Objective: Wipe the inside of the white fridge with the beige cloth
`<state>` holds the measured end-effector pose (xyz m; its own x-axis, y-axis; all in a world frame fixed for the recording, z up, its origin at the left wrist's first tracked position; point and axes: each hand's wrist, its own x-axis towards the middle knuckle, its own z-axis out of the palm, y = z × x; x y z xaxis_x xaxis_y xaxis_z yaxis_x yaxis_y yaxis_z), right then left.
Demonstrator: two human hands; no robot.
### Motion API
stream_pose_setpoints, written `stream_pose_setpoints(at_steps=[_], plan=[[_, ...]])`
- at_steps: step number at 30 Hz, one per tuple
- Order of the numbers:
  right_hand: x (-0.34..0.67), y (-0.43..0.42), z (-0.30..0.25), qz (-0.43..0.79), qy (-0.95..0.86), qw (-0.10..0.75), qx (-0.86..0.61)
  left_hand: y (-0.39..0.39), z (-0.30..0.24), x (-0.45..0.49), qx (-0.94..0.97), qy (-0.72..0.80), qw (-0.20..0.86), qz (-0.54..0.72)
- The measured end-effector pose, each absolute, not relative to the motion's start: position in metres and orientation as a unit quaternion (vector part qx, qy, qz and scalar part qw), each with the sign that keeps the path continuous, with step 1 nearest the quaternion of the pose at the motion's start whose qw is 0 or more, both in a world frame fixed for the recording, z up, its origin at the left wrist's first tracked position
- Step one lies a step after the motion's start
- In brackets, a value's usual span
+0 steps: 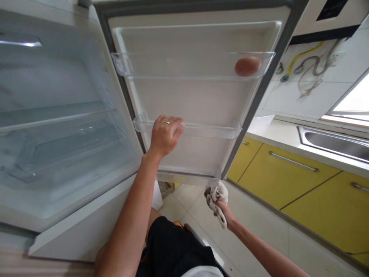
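My left hand (165, 134), with a ring on one finger, is on the left part of the clear middle door shelf (213, 130). Its fingers curl over the shelf's front rim, and the thumb lies on the near side. Low at the door's bottom corner, my right hand (226, 211) grips a crumpled, whitish cloth (217, 194) with dark stains. That cloth is close to the clear bottom door shelf (187, 178). All of these shelves are fixed to the inside of the open fridge door (184, 98).
A reddish-brown round thing, perhaps an egg (248, 66), lies in the top door shelf (173, 65). On the left is the fridge interior with a glass shelf (57, 117). Yellow cabinets (291, 169), a counter and a metal sink (337, 142) stand on the right.
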<state>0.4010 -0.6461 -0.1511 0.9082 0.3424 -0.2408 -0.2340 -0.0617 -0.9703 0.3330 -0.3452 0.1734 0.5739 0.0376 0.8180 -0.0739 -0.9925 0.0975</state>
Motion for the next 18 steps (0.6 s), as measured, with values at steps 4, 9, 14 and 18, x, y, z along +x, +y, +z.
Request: stream_pose_setpoints(at_steps=[4,9,14,18], plan=[[0.389,-0.602,-0.164,0.299,-0.04,0.71,-0.636,-0.348,0.17,0.33,0.885,-0.003,0.059,0.461],[0.386,-0.52,-0.173,0.329,-0.084,0.711,-0.616,-0.347,0.168,0.33,0.887,0.013,0.058,0.458],[0.374,-0.439,-0.177,0.338,-0.118,0.707,-0.609,-0.346,0.168,0.33,0.898,0.013,0.052,0.436],[0.352,-0.386,-0.169,0.361,-0.139,0.703,-0.597,-0.347,0.17,0.328,0.907,0.024,0.047,0.418]])
